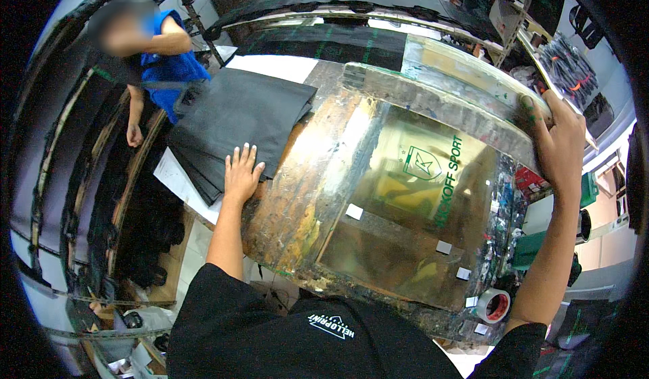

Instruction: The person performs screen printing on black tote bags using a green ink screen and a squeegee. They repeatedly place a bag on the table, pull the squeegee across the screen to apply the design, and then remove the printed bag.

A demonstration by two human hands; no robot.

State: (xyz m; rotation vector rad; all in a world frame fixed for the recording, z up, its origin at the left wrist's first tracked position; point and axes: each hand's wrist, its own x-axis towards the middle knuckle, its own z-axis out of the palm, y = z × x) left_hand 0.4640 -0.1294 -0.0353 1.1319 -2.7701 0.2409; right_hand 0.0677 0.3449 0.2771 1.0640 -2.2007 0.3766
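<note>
A paint-stained screen-printing frame (433,102) lies over the work table, its yellowish mesh (405,203) carrying a green emblem design. My right hand (558,142) grips the frame's far right edge. My left hand (241,173) rests flat, fingers spread, on a stack of dark grey fabric pieces (236,122) to the left of the frame. Small white tape squares (353,211) dot the mesh.
A person in a blue shirt (165,61) stands at the far left beside racks of dark sheets (74,196). A roll of tape (493,304) sits at the table's near right corner. White paper (179,179) lies under the fabric stack. Shelving fills the back.
</note>
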